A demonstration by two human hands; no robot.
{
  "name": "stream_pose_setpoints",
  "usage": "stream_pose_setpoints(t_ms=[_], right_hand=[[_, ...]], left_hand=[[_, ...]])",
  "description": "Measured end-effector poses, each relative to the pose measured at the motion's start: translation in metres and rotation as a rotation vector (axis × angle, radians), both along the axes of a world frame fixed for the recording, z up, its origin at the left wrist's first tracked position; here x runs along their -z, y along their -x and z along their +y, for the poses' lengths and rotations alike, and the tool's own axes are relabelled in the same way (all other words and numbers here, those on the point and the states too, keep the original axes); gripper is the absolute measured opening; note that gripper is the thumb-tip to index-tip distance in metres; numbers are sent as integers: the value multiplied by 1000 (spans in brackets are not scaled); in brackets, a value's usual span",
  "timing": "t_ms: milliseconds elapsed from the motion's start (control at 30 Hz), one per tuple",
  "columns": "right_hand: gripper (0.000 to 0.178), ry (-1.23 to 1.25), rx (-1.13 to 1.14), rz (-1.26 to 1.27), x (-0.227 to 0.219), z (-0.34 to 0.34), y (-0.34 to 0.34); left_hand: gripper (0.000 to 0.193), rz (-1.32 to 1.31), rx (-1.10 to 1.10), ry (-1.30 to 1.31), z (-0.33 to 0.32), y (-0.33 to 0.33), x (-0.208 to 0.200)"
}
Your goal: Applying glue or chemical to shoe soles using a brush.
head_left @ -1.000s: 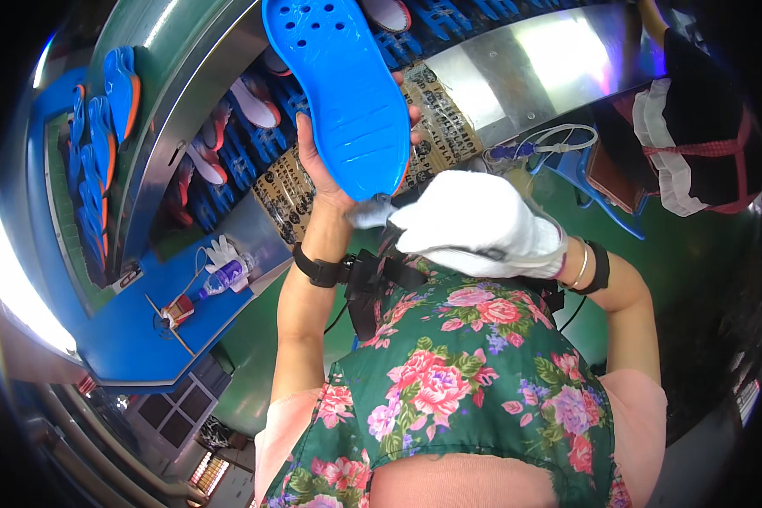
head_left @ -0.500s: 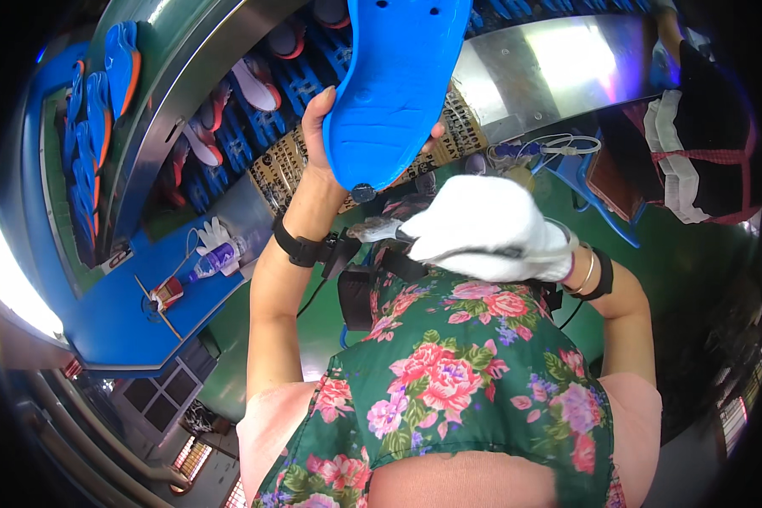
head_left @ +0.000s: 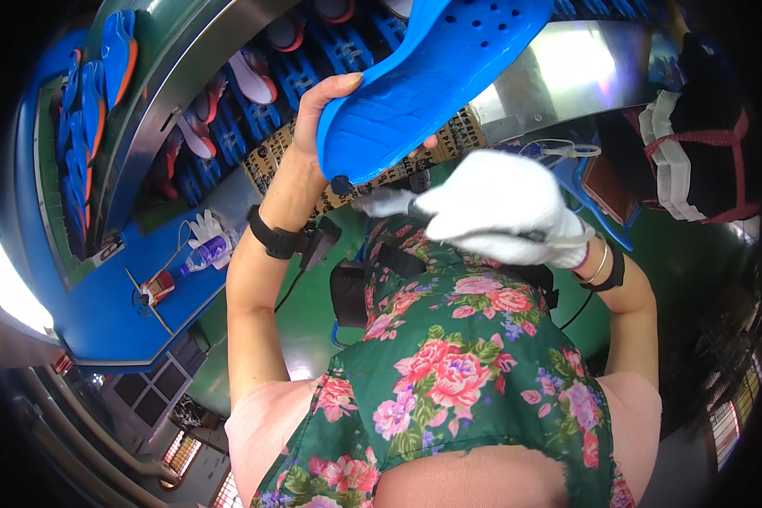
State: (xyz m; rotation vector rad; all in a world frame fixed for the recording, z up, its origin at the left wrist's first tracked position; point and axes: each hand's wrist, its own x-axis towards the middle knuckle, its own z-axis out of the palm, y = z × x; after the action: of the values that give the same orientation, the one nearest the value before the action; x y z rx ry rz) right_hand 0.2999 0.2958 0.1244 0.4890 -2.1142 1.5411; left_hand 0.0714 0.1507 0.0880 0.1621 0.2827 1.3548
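A blue shoe sole (head_left: 415, 102) with a raised rim, a row of small holes toward its far end and a dark round spot at its near end is in my left hand (head_left: 317, 110). The thumb lies along its left edge, and fingertips show past the right one. My right hand (head_left: 504, 207), in a white glove, is closed around a thin brush-like tool (head_left: 389, 203) whose pale tip is blurred. That tip is just below the sole's near end, apart from it. Most of the tool's handle is hidden by the glove.
Beyond my hands a curved metal-edged conveyor (head_left: 165, 93) carries red-and-white shoe pieces (head_left: 252, 76) and blue racks. More blue-and-orange soles (head_left: 118, 55) stand at the left. A blue table (head_left: 118, 317) holds a purple bottle (head_left: 207, 254). Printed cardboard (head_left: 271, 165) lies beneath the sole.
The sole has tilted, its far end swinging right, and more holes now show. My gloved right hand has moved slightly up and right with the tool.
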Motion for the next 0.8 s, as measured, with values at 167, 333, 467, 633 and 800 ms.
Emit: stream_pose_setpoints(t_ms=[167,333,467,633,800], right_hand=[[27,-129,69,20,-3,0,8],[22,152,146,-49,-4,-2,18],[18,84,125,-72,0,-26,16],[14,269,260,-190,4,-19,23],[13,550,85,-346,-6,-7,20]], left_hand=[[84,140,-50,45,0,1,-2],[88,-15,-110,-17,-1,-2,-4],[94,49,-196,-58,3,2,11],[95,-39,-250,-51,2,0,11],[90,-40,-288,58,-8,-15,8]])
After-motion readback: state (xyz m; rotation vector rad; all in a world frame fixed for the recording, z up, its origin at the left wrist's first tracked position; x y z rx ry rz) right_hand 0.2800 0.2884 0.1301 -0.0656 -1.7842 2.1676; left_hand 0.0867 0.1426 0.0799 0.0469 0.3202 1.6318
